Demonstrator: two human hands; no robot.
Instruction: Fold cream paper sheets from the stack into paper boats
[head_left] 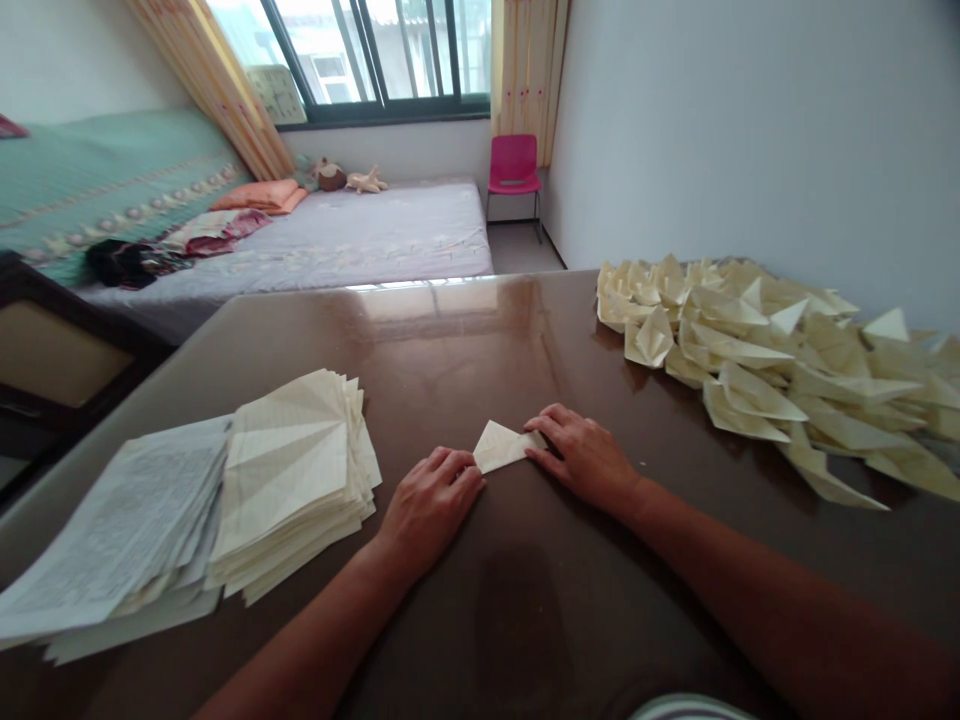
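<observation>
A small cream sheet of folded paper [501,447] lies on the glossy brown table, with a pointed peak at its upper left. My left hand [433,500] is closed at its left end, fingertips bent together on the paper. At the right end, my right hand [581,452] pinches the paper between thumb and fingers. Left of my hands rests a stack of cream paper sheets [289,470] with crease lines fanning across the top one. Many folded paper boats [750,350] are heaped on the table's right side.
Printed sheets [142,520] lie at the far left, partly under the cream stack. The table [442,350] reaches toward a bed [390,230]. A pink chair [514,165] stands by the window, a wooden chair [67,350] at the left. A wall [735,130] borders the right.
</observation>
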